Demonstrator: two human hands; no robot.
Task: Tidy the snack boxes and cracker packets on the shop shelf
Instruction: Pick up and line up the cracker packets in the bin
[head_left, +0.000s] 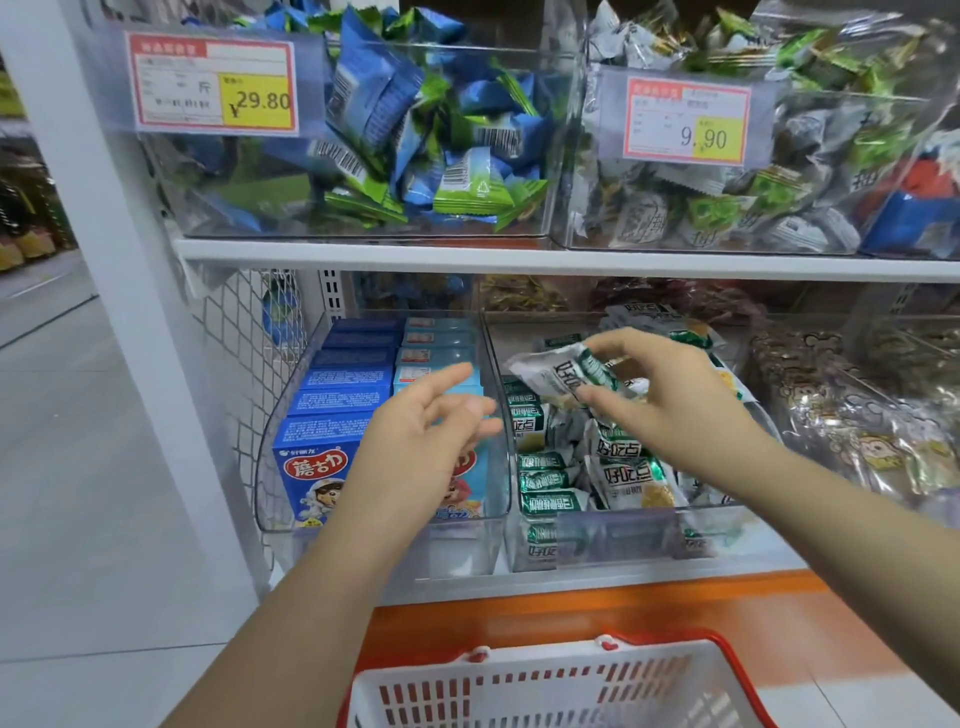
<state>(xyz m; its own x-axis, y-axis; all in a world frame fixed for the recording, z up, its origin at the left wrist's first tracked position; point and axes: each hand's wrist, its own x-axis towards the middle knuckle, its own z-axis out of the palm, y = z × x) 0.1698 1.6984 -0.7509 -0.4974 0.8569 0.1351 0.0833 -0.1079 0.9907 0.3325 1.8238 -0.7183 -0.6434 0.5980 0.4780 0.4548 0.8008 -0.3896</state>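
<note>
The white shelf board (519, 257) runs overhead, and between it and the rims of the two clear plastic bins below there is an open band where both hands work. The left bin (270, 467) has a curved, glossy wall and stands just beside the wire mesh side panel (234, 338). Stiff, square-edged snack boxes fill it in two tight rows, dark blue boxes (317, 467) on the left and light blue boxes (436, 358) on the right.

The right bin (613, 535) touches it side by side and holds a loose heap of cracker packets (623, 478) — crinkly, shiny white and green film, lying at all angles, with some bare wall showing at its back left corner.

The left hand (431, 431) hangs in front of the box rows with its fingers spread and relaxed, holding nothing. The right hand (670, 395) reaches in over the heap, wrist raised, pinching one cracker packet (561, 371) between thumb and fingers — the packet is tilted, lifted clear of the heap.

Below, a red and white slotted plastic basket (545, 686) sits near the orange shelf base.
</note>
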